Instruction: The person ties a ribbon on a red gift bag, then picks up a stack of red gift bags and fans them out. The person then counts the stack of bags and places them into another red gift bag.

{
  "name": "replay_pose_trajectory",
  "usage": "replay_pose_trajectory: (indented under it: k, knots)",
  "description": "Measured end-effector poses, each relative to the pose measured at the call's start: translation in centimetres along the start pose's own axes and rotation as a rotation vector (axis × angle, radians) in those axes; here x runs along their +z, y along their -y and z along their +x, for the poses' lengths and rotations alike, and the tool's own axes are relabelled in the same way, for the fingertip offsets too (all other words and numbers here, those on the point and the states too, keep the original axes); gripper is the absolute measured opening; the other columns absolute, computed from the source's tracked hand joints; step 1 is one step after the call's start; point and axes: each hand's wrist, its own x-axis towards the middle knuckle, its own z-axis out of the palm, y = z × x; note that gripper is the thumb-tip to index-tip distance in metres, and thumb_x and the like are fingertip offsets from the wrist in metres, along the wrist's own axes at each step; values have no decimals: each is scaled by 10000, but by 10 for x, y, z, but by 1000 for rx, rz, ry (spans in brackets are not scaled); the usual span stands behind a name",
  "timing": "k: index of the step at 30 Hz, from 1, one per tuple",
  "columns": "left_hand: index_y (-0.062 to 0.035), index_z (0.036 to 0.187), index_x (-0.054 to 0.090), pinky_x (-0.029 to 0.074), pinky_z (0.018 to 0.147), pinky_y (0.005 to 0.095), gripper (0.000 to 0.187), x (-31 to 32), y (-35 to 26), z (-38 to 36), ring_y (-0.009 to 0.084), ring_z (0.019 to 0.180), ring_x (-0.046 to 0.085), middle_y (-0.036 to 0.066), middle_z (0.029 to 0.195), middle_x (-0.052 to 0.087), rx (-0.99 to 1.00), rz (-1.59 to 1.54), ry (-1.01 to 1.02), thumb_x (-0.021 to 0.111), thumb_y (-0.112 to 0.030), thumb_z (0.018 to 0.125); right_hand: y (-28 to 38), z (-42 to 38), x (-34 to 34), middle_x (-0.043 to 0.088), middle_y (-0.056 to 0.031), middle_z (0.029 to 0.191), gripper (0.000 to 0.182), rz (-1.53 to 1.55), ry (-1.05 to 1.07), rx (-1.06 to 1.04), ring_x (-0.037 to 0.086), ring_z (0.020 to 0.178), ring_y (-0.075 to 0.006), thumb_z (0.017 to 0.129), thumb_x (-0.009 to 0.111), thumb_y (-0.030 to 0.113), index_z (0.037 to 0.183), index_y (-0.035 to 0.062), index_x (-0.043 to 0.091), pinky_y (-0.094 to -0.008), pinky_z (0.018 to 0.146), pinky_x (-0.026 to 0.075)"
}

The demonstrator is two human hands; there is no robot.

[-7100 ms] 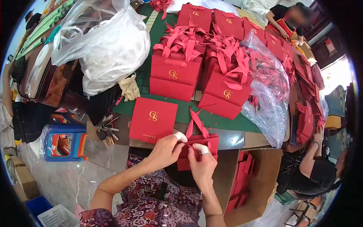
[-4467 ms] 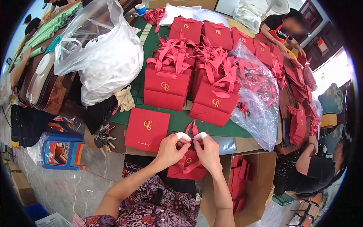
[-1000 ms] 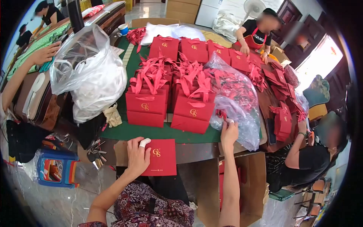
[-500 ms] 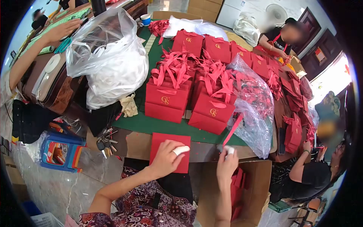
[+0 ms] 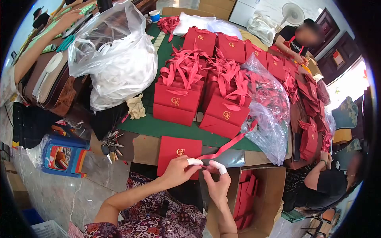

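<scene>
In front of me at the table's edge lies a flat red paper gift bag (image 5: 180,143) with a gold logo. My left hand (image 5: 179,171) rests over its lower part, finger and thumb pinched on a red ribbon (image 5: 227,149). That ribbon trails up and right toward a clear plastic bag (image 5: 266,137). Close beside it, my right hand (image 5: 218,181) has its fingers curled in at the ribbon's near end. White wrapping covers a finger on each hand. The exact grip at the fingertips is partly hidden.
Stacked red gift bags (image 5: 176,101) with ribbon handles stand on the green mat (image 5: 139,126). A cardboard box (image 5: 274,190) of red pieces sits below right. Left are a plastic sack of white ribbon (image 5: 123,67), keys (image 5: 112,146) and a blue stool (image 5: 59,158). Other people work around.
My right hand has moved left to meet my left hand, drawing the ribbon across. My left hand has shifted right and down, uncovering the bag's logo, and now pinches the ribbon.
</scene>
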Motion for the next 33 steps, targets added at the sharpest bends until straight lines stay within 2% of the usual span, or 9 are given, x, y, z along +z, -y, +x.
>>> replay_pose_trajectory:
  k: [2,9,14,16,17,18,21,25,33]
  knots:
    - [-69,1040,737,515,614,295,185,-7,-6,1,170,671,655,83,850,717,-299,-204,63,712,-108,861,-5,2,3,632,-41,931,304,-31,25,-21,621,863,-128,816,718,-52,1107,16,665,-261,794,507]
    - [-56,1049,718,520,656,314,210,-10,-1,0,195,723,677,125,838,698,-320,-293,61,707,-130,852,-28,6,23,663,-82,958,237,224,28,-51,646,869,-168,835,715,-14,1063,38,674,-283,795,509]
    - [-64,1138,672,504,804,375,326,-33,26,14,276,902,616,118,992,646,40,217,-169,724,-111,820,-14,12,15,656,-40,970,107,244,54,36,616,880,-94,914,633,-22,1010,21,652,-239,776,503]
    - [-43,1174,651,442,911,424,399,-38,29,20,329,1057,540,138,1090,610,-19,284,-126,738,-173,807,-6,23,14,662,-47,953,103,-71,124,52,613,855,-82,927,625,4,1026,5,653,-234,741,503]
    - [-21,1179,641,425,918,427,425,-40,29,25,327,1086,516,142,1136,588,-33,383,-76,741,-203,808,0,28,17,663,-131,895,159,-112,107,23,662,788,-199,902,664,55,1055,11,670,-316,704,512]
    - [2,1184,632,409,925,429,457,-42,29,28,326,1114,493,147,1181,567,-46,483,-29,744,-234,809,0,33,20,663,-131,895,159,-112,109,23,662,788,-199,902,664,55,1055,11,670,-316,704,512]
    - [26,1195,614,387,896,424,510,-41,35,32,314,1082,474,137,1139,547,-28,548,20,753,-259,796,-6,47,33,647,-113,844,159,-308,42,-303,625,685,-198,876,676,17,1033,-4,663,-289,639,495]
    - [13,1171,619,382,875,414,485,-41,36,33,299,1039,481,127,1088,545,12,532,21,762,-235,779,-10,52,49,661,-118,861,131,-213,39,-87,632,684,-186,856,708,32,974,-4,666,-297,628,499]
    - [-41,1072,638,357,879,419,371,-36,32,33,287,999,516,101,990,602,16,491,-7,769,-189,758,-6,60,53,658,-155,823,107,-267,68,-85,656,670,-276,834,722,56,919,8,676,-366,615,516]
